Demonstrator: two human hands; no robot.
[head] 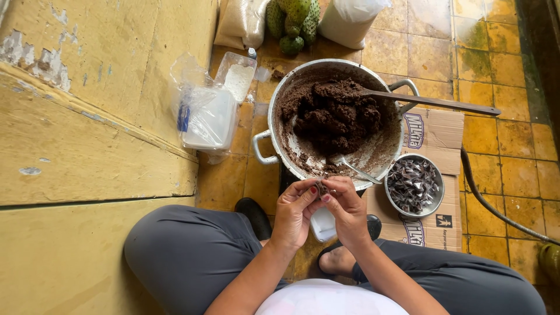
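A small dark brown lump of paste [321,188] sits between both hands, just below the rim of the large round metal pot [269,125]. The left hand [296,211] and the right hand [345,209] each pinch the lump with their fingertips, thumbs pressed close together. The pot contains a dark brown crumbly mass [333,114], a long wooden paddle [434,102] and a metal spoon [357,169]. Just right of the pot, a small round metal bowl [436,204] holds wrapped pieces and rests on flattened brown cardboard [434,135].
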